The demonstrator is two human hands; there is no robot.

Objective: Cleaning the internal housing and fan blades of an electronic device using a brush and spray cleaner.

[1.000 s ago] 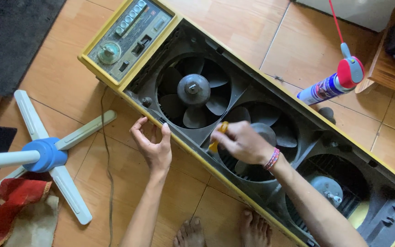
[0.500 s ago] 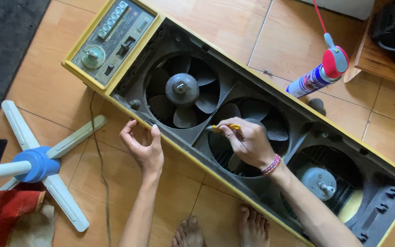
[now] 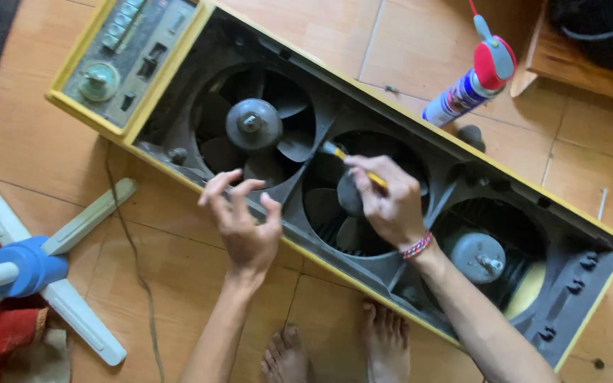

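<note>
Item: blue-hubbed stand [image 3: 23, 266] with white legs, lying on the tiled floor well left of the left fingers. Item: control panel [image 3: 125, 53], up and left of them. Item: left hand [image 3: 244, 227], fingers spread and curled, hovering at the near yellow edge of the fan box [image 3: 363, 120], just below the first fan [image 3: 253, 126]. Item: right hand [image 3: 388, 198], fingers pinched on a yellow-handled brush [image 3: 345, 157], over the middle fan. Item: third fan hub [image 3: 478, 257], right of those fingers. Item: spray can [image 3: 470, 84], beyond them.
</note>
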